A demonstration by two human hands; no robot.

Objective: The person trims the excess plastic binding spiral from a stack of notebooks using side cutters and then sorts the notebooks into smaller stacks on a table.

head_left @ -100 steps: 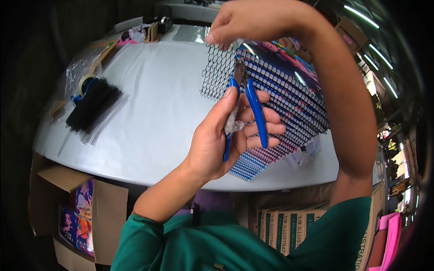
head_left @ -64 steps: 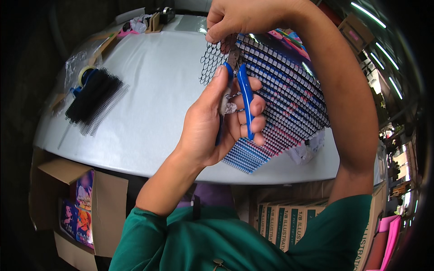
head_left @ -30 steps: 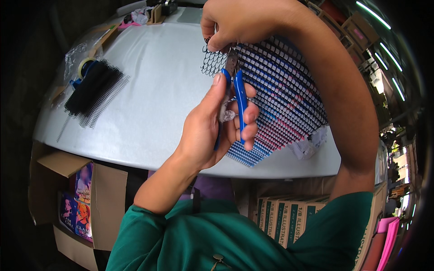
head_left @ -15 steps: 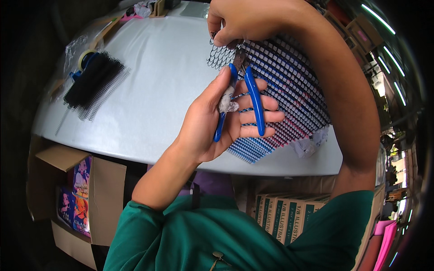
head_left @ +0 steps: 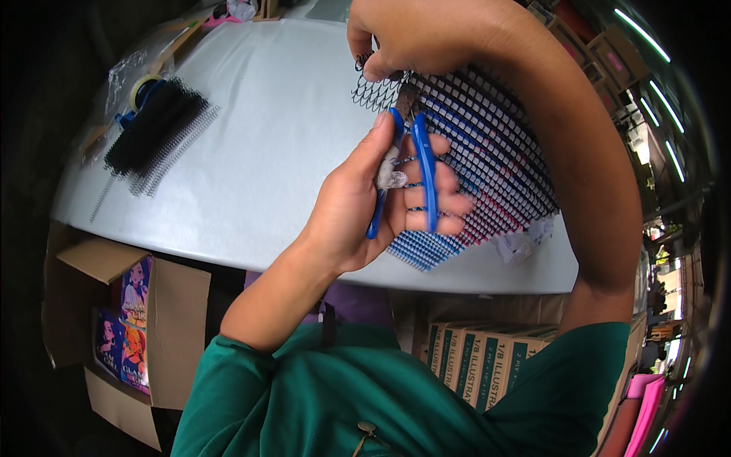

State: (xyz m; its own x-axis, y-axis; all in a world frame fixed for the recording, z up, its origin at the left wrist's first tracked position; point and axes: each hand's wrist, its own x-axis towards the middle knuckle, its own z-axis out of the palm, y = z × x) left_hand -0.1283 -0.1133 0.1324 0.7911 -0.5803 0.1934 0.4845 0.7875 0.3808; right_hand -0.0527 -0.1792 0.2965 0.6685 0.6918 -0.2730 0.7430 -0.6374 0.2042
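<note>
Pliers, 2 blue handles splayed

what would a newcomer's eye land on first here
Probably the blue pliers in the left hand, mid-picture, just below the right hand, which pinches black wire. Next, the colourful wire-edged stack on the table, right of the pliers. At far left, the dark coils stand out against the pale table.

Glossy pale-grey table: black wire-coil bundle at left; fanned blue-and-pink wire-bound stack, crumpled clear plastic at right.
</note>
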